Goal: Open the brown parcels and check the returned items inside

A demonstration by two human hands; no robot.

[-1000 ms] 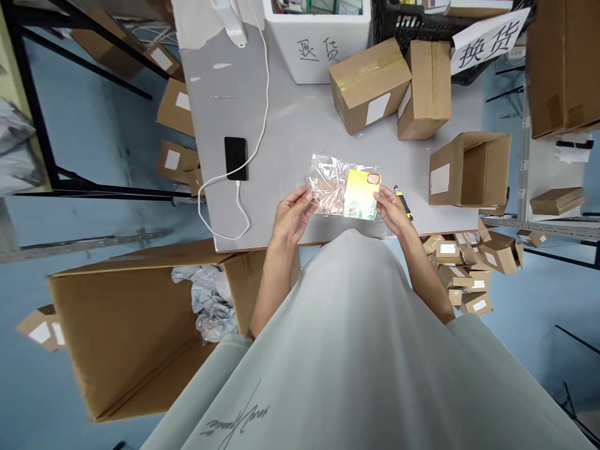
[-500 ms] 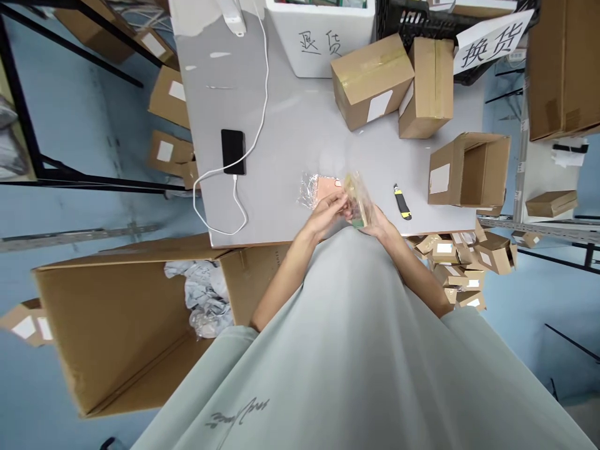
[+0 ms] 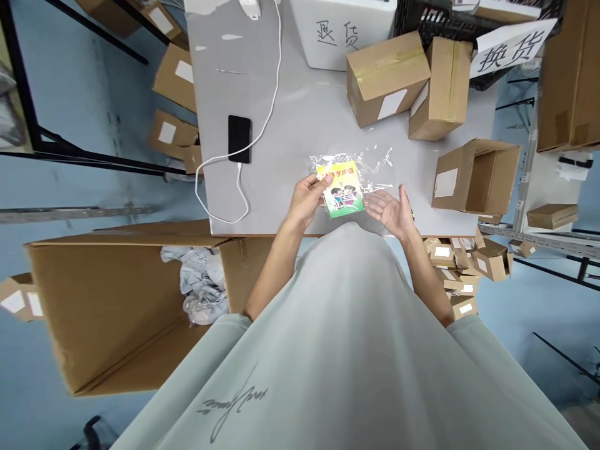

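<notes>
Card packet (image 3: 342, 184), yellow and green, sealed in clear wrapper (image 3: 377, 167): held over the near part of the grey tabletop (image 3: 290, 119), its left edge pinched in the grip of the left hand (image 3: 307, 199). Right hand (image 3: 391, 211): grip spread, palm up, just beside the wrapper. Phone (image 3: 239, 138): laid well apart, cabled.

My left grip (image 3: 305, 200) covers the left edge of the card pack (image 3: 344, 187), whose small print I cannot read. The picture's top edge crops the white bin (image 3: 375, 25) and the charger (image 3: 249, 6).
</notes>
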